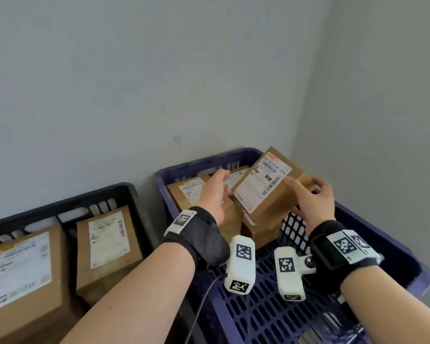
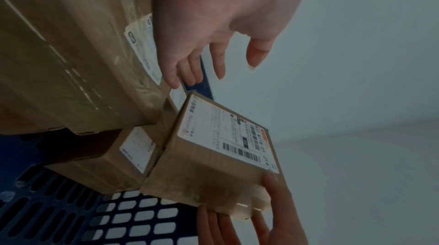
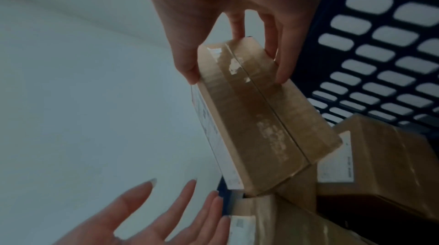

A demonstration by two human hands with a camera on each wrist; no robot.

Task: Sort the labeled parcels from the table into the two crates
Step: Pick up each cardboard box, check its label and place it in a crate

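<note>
**Parcel held tilted over the blue crate**

Parcel (image 1: 266,184), a small brown cardboard box with a white shipping label facing up, was held tilted above the back of the blue crate (image 1: 392,247), its lower corner touching the boxes already stacked there. The right hand (image 1: 313,199) pinched the parcel's near end, thumb on the label side and fingers curled around the taped side and underneath. The left hand (image 1: 215,192) hovered just beside the parcel's far corner with fingers spread and relaxed, grasping nothing; its fingertips (image 2: 174,80) lay close to a stacked box (image 1: 189,194) inside the blue crate, though contact could not be told.

Left of the blue crate stood a black crate (image 1: 60,207) holding two larger labelled boxes.

Judging from this, the step was setting the parcel down on the stack. To do it well, the free left hand would probably need to steady the raised far end while the right hand lowered the near end, so the box came down flat, label up, instead of sliding off the uneven boxes. Fingers beneath should slip out only once the parcel rested squarely.
</note>
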